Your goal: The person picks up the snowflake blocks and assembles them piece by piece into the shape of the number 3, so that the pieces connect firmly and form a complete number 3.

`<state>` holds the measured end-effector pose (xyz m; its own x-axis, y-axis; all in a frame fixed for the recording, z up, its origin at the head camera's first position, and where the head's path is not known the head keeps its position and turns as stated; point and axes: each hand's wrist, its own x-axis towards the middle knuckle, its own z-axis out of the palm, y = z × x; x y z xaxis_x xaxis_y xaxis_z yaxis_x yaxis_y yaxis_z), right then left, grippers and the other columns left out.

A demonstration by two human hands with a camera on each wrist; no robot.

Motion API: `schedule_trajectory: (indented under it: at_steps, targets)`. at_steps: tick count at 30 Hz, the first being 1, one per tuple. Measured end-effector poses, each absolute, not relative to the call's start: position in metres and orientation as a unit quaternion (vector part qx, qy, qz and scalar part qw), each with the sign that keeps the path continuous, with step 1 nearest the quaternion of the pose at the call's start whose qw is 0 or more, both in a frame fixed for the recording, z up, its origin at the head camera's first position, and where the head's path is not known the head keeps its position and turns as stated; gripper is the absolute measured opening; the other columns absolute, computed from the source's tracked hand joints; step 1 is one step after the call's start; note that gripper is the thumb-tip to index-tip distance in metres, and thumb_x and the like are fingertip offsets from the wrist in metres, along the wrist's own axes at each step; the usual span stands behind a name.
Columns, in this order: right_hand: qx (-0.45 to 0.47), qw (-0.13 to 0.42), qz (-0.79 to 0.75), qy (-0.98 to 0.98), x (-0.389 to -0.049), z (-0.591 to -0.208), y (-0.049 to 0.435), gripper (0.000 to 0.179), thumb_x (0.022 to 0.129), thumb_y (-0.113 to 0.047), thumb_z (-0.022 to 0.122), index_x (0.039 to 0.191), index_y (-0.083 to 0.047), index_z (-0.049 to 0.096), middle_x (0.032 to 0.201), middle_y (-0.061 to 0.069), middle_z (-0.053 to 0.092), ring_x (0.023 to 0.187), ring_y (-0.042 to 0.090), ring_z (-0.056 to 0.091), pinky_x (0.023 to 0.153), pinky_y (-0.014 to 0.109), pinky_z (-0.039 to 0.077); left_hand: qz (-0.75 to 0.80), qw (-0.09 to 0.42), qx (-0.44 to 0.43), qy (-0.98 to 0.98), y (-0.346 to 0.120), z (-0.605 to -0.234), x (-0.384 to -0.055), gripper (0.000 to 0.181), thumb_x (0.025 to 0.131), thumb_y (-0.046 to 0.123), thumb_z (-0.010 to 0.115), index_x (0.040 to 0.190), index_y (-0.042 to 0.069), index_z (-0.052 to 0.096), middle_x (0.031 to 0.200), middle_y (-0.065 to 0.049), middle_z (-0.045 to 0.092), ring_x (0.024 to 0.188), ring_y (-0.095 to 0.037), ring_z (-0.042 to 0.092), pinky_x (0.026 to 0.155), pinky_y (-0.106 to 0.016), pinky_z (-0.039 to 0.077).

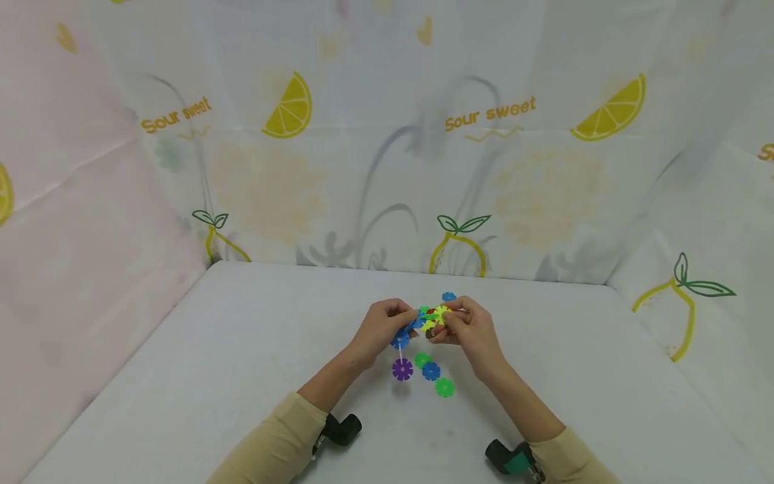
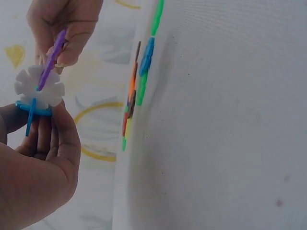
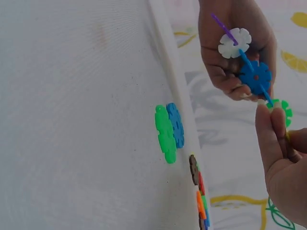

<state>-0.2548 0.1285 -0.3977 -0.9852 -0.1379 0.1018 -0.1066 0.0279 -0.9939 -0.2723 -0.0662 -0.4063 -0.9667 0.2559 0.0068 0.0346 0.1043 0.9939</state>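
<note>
- A fabric backdrop printed with lemon slices and "Sour sweet" stands along the far side and both flanks.
- A white table spreads in front of it.
- Two beige sleeves reach in from the near side.
- The left hand is curled around a blue disc of the chain, its fingers clamped on it.
- The right hand pinches the yellow disc at the chain's right end.
- The chain of notched snowflake discs is between the hands, above the table: purple at its near left end, then white, blue, green and yellow.
- A black wrist device is at each forearm.
- Near the hands, loose green and blue discs lie on the table; farther off lie brown, red and orange ones.
</note>
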Motion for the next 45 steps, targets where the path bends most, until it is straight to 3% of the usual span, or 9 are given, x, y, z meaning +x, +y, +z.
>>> schedule_trajectory:
  at_steps: [6, 16, 25, 36, 40, 45]
  targets:
    - [-0.112, 0.044, -0.692, 0.711, -0.253, -0.395, 0.132, 0.029, 0.100, 0.001, 0.049, 0.127, 0.010, 0.049, 0.085, 0.015, 0.071, 0.068, 0.012, 0.070, 0.075, 0.032, 0.061, 0.657, 0.106, 0.113, 0.738, -0.070, -0.405, -0.274, 0.025, 0.098, 0.027, 0.062, 0.100, 0.002, 0.065, 0.086, -0.003, 0.066, 0.075, -0.011, 0.066, 0.071, -0.023, 0.054]
    - [-0.115, 0.065, -0.681, 0.720, -0.252, -0.392, 0.136, 0.037, 0.100, -0.001, 0.051, 0.135, 0.008, 0.052, 0.085, 0.009, 0.066, 0.070, 0.012, 0.070, 0.076, 0.033, 0.061, 0.631, 0.134, 0.155, 0.748, -0.076, -0.401, -0.275, 0.030, 0.099, 0.030, 0.061, 0.112, 0.003, 0.067, 0.107, -0.009, 0.068, 0.087, -0.012, 0.065, 0.089, -0.035, 0.058]
    - [-0.131, 0.066, -0.675, 0.723, -0.252, -0.395, 0.134, 0.029, 0.099, -0.006, 0.056, 0.122, 0.010, 0.049, 0.089, 0.024, 0.072, 0.067, 0.013, 0.071, 0.073, 0.033, 0.061, 0.607, 0.128, 0.160, 0.768, -0.072, -0.403, -0.273, 0.029, 0.097, 0.031, 0.064, 0.111, 0.007, 0.070, 0.108, -0.006, 0.069, 0.087, -0.012, 0.060, 0.080, -0.033, 0.056]
    - [-0.151, 0.079, -0.654, 0.737, -0.252, -0.399, 0.135, 0.026, 0.099, -0.009, 0.057, 0.117, 0.008, 0.051, 0.088, 0.022, 0.073, 0.067, 0.014, 0.071, 0.076, 0.037, 0.061, 0.587, 0.104, 0.171, 0.785, -0.068, -0.402, -0.270, 0.025, 0.095, 0.032, 0.066, 0.104, 0.009, 0.073, 0.100, -0.005, 0.070, 0.080, -0.013, 0.056, 0.071, -0.033, 0.049]
    - [-0.180, 0.086, -0.628, 0.752, -0.254, -0.402, 0.137, 0.027, 0.099, -0.012, 0.058, 0.116, 0.009, 0.054, 0.096, 0.031, 0.071, 0.069, 0.015, 0.070, 0.077, 0.037, 0.061, 0.586, 0.098, 0.165, 0.787, -0.069, -0.402, -0.270, 0.023, 0.094, 0.029, 0.067, 0.101, 0.008, 0.073, 0.098, -0.009, 0.071, 0.079, -0.013, 0.056, 0.070, -0.029, 0.046]
    - [-0.192, 0.087, -0.586, 0.782, -0.256, -0.404, 0.140, 0.024, 0.098, -0.010, 0.060, 0.113, 0.008, 0.058, 0.101, 0.029, 0.070, 0.075, 0.021, 0.070, 0.076, 0.033, 0.061, 0.592, 0.091, 0.158, 0.785, -0.071, -0.403, -0.271, 0.025, 0.096, 0.028, 0.065, 0.102, 0.005, 0.072, 0.101, -0.018, 0.071, 0.079, -0.014, 0.059, 0.071, -0.026, 0.047]
